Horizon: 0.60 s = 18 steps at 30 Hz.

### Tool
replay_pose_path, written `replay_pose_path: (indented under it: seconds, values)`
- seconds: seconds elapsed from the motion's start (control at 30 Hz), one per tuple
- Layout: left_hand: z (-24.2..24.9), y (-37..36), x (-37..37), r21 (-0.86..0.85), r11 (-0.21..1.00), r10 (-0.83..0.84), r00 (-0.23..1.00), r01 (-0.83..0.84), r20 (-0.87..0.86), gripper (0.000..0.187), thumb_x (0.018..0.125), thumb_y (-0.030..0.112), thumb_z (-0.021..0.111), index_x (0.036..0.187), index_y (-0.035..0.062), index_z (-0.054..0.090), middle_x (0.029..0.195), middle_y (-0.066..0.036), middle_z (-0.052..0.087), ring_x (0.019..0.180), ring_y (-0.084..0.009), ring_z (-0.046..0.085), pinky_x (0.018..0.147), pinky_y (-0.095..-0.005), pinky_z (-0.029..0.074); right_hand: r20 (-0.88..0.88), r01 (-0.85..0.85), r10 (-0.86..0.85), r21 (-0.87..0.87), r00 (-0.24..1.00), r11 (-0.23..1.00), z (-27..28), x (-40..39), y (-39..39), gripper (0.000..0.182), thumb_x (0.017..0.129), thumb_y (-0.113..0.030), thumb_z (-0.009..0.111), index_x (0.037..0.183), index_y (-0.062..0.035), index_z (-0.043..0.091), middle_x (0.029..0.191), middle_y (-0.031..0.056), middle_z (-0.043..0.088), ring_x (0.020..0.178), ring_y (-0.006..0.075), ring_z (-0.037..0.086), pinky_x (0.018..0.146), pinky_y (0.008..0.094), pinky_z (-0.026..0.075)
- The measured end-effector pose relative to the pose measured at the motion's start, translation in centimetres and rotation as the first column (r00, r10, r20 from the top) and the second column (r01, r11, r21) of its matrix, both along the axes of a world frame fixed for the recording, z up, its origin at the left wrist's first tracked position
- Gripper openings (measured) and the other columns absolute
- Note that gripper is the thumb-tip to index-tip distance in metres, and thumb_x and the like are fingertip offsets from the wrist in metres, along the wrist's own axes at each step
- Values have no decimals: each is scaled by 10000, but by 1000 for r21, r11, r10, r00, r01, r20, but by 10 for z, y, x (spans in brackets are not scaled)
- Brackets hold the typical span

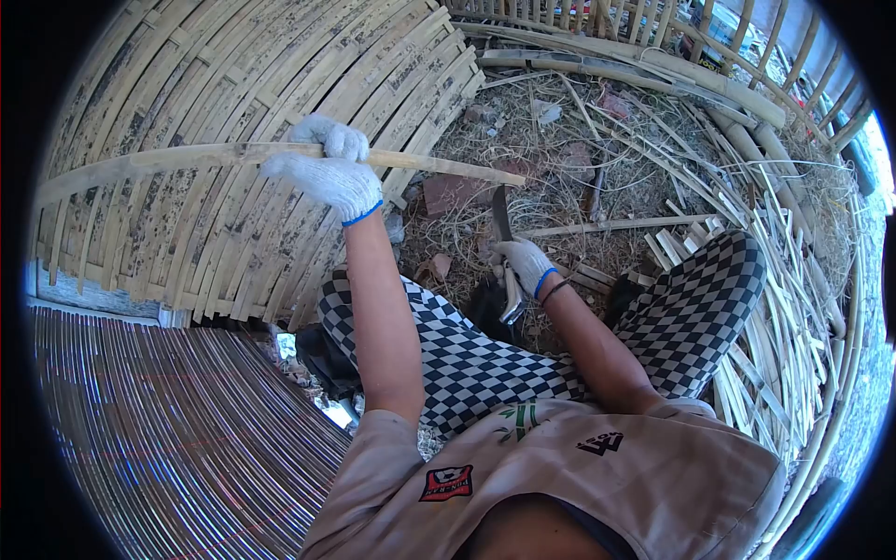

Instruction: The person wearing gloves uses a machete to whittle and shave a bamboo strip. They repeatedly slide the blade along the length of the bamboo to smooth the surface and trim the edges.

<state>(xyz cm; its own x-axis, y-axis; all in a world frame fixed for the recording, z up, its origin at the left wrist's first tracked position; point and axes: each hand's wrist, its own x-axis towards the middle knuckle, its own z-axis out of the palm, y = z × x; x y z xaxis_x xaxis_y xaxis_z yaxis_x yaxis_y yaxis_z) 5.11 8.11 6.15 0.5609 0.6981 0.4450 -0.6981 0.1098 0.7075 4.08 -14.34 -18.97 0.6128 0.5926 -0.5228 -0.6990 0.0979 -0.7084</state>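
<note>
My left hand (327, 168), in a white knitted glove with a blue cuff, is closed round a long bamboo strip (429, 164). The strip runs across in front of me, from the far left to a pale tip on the right. Lower down, my right hand (525, 264), gloved the same way, grips a knife (502, 217). Its curved dark blade points up and away from me, its point just under the strip's tip. A shiny metal handle end shows below my fingers.
A woven bamboo panel (233, 84) rises at the left, above a slatted mat (159, 439). Shavings and bricks (455, 194) litter the ground ahead. Split bamboo sticks (756, 359) lie heaped to my right, by bamboo poles (644, 56). My checkered legs (700, 299) are folded beneath my arms.
</note>
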Motion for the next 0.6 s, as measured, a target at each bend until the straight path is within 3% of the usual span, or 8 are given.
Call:
replay_pose_path:
  seconds: [0.07,0.17,0.2,0.33,0.4,0.5,0.6]
  values:
    - [-5,1,1,68,998,9,1000,-8,-13,945,756,1021,246,749,109,495,505,22,338,423,-99,244,391,-277,193,-138,37,-25,87,990,996,-10,1,0,176,965,-159,574,1036,-10,635,741,52,600,569,160,588,514,326,518]
    - [-10,-1,3,103,994,33,999,-30,-25,951,743,1027,289,750,99,498,515,11,356,427,-107,284,397,-284,222,-273,151,-132,49,953,987,-8,1,-2,146,978,-152,559,960,-19,615,737,60,597,561,156,583,508,322,523]
    - [-11,-4,4,94,995,22,999,-18,-36,950,741,1026,304,750,96,497,527,7,371,436,-112,306,408,-287,243,-220,135,-123,38,968,990,-4,1,-3,141,977,-146,560,922,-17,579,738,67,593,559,173,583,509,327,526]
    - [-5,-4,9,191,978,-87,996,88,-14,924,765,1002,351,750,90,490,591,-7,441,501,-129,387,478,-305,330,-112,237,-228,77,967,969,-3,-1,2,97,960,-128,556,1005,-43,553,720,92,599,575,222,611,501,366,537]
    - [1,-8,11,122,992,-31,999,32,-13,903,777,989,367,748,96,489,615,-6,454,526,-133,396,509,-318,343,-82,303,-299,54,951,951,11,-3,3,72,972,-110,543,1017,-55,554,738,98,606,600,220,627,506,368,548]
    - [3,-3,8,75,993,-86,996,88,-33,881,779,976,376,738,105,495,583,12,388,497,-128,324,472,-317,290,61,257,-257,0,965,966,25,-5,1,88,992,-89,494,1051,-67,556,771,81,623,645,199,646,550,362,558]
    - [-5,3,4,98,989,-114,993,115,-11,824,823,932,411,721,116,469,585,17,378,485,-116,283,452,-292,233,541,262,-121,-193,832,946,31,-5,11,116,1011,-153,518,1084,-73,557,806,147,679,711,279,701,613,429,563]
